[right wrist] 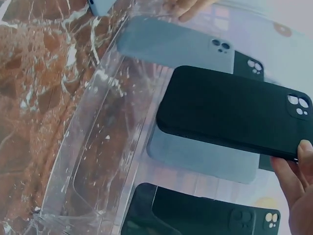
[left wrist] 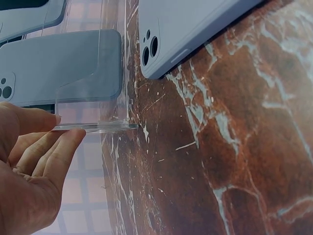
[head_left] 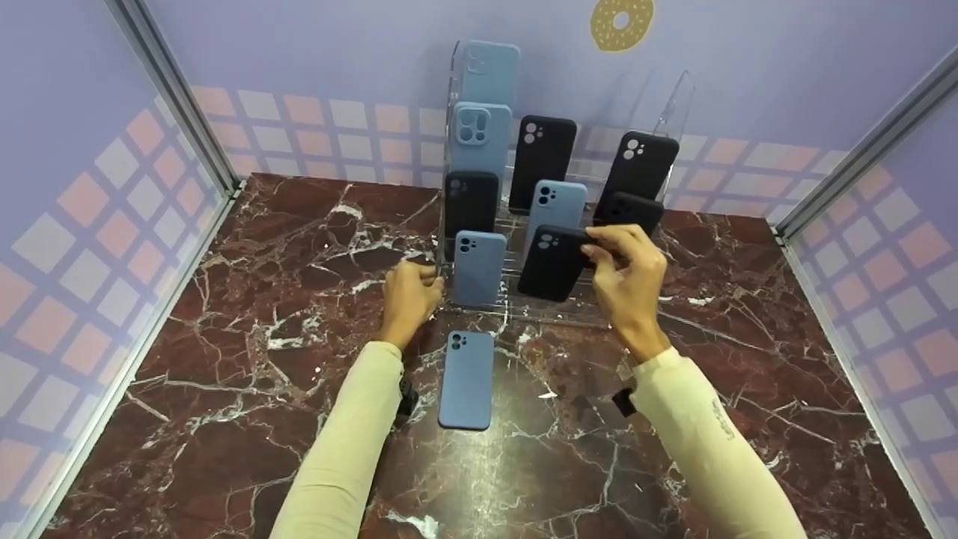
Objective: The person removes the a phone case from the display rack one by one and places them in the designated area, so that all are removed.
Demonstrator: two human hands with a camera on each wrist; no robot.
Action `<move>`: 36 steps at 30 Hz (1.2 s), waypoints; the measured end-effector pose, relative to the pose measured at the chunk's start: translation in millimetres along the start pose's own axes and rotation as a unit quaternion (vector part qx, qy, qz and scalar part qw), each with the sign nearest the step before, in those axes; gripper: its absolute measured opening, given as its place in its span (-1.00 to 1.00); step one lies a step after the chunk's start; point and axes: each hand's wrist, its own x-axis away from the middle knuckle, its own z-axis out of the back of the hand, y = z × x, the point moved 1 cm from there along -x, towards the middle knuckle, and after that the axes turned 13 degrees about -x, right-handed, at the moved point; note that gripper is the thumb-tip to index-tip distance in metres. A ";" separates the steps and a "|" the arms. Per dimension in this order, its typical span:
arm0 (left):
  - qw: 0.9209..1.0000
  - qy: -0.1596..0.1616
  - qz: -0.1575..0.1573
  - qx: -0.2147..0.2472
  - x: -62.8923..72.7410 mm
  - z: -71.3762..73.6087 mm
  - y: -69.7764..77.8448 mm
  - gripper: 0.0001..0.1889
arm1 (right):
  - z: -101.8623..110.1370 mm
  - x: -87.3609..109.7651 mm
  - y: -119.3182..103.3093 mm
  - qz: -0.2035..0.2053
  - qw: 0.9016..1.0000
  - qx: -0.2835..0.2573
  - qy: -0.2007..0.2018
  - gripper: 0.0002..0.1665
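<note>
A black phone case (head_left: 554, 269) is pinched at its upper right edge between the thumb and fingers of my right hand (head_left: 632, 277). It leans in front of the lower middle of a clear tiered display stand (right wrist: 93, 127), overlapping a light blue phone case (head_left: 557, 202) behind it. My left hand (head_left: 410, 298) pinches the edge of the stand's clear side panel (left wrist: 95, 128), thumb on one face and fingers on the other. Just right of that hand, a blue phone case (head_left: 479, 269) stands in the lowest left tier. Another blue phone case (head_left: 465, 382) lies flat on the table, camera holes at the far end.
Higher tiers hold more cases: light blue ones (head_left: 480, 146) and a black one (head_left: 471, 201) at left, a black one (head_left: 544, 161) in the middle, black ones (head_left: 644, 165) at right. Purple panels with tile patterns (head_left: 307, 135) enclose the dark red marble-patterned table (head_left: 299, 389).
</note>
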 end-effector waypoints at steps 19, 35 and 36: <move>1.000 0.011 -0.014 0.005 -0.7 -0.6 -0.2 -0.81 | 18.7 62.2 7.0 -0.145 0.981 0.030 -0.127 -0.77; 1.000 0.015 -0.019 0.003 1.2 -0.4 -0.1 -0.78 | 3.2 90.2 26.8 -0.316 0.931 0.058 -0.172 -0.79; 1.000 0.014 -0.018 0.003 1.3 -0.4 -0.3 -0.78 | 1.9 92.1 28.1 -0.320 0.929 0.061 -0.176 -0.79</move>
